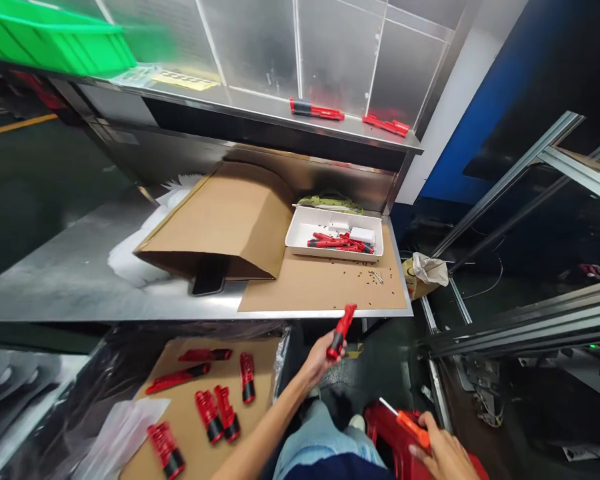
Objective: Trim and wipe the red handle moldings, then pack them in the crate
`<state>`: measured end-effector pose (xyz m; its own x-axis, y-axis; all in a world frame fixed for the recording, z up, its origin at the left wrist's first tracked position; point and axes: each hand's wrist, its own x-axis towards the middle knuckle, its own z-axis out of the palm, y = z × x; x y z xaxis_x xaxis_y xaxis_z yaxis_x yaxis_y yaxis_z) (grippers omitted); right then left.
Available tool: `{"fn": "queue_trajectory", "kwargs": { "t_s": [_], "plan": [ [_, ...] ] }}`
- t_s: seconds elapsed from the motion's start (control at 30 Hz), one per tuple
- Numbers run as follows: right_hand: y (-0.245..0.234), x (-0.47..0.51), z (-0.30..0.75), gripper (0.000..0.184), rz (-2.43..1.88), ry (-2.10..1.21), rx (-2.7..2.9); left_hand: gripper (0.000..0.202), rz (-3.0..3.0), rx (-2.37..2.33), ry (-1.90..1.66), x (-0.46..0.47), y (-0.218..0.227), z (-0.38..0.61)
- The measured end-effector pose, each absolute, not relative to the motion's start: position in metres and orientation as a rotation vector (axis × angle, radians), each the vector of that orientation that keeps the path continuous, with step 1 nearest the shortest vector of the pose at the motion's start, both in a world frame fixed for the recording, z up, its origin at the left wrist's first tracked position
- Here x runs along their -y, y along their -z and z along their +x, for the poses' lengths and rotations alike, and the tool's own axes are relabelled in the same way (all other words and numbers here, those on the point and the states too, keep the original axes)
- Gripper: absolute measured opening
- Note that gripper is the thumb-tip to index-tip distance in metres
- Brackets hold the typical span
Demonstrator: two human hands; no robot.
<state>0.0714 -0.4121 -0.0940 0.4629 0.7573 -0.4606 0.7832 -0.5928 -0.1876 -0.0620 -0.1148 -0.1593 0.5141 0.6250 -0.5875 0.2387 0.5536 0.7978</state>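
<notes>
Left hand (321, 357) closed around a red-and-black tool body (339, 339), near the bench (80, 287) edge; right hand (443, 450) grips an orange screwdriver (414, 428), well apart from it. Mid-run, I judge: six similar bodies (209, 417) lie in the lined box (265, 363); finished or waiting, I can't tell.

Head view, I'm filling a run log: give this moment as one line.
left hand: holds red part | right hand: holds screwdriver | tray: on cardboard
</notes>
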Motion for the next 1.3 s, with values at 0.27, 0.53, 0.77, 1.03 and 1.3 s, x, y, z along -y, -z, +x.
{"fn": "queue_trajectory", "kwargs": {
  "t_s": [0.27, 0.53, 0.77, 1.03, 1.3],
  "plan": [
    [0.028, 0.350, 0.061, 0.041, 2.281, 0.923, -1.509, 0.066, 0.755, -0.981, -0.229, 0.215, 0.195, -0.116],
    [0.020, 0.340, 0.073, 0.037, 2.231, 0.928, -1.615, 0.062, 0.915, -0.987, -0.310, 0.222, 0.188, -0.133],
    [0.006, 0.345, 0.112, 0.030, 2.249, 0.976, -1.616, 0.072, 0.703, -0.869, -0.229, 0.215, 0.175, -0.163],
    [-0.008, 0.352, 0.119, 0.030, 2.222, 1.089, -1.702, 0.045, 0.249, -0.825, -0.187, 0.206, 0.170, -0.176],
    [0.007, 0.344, 0.092, 0.030, 2.163, 1.022, -1.669, 0.039, -0.018, -0.799, -0.326, 0.209, 0.178, -0.136]
  ]
}}
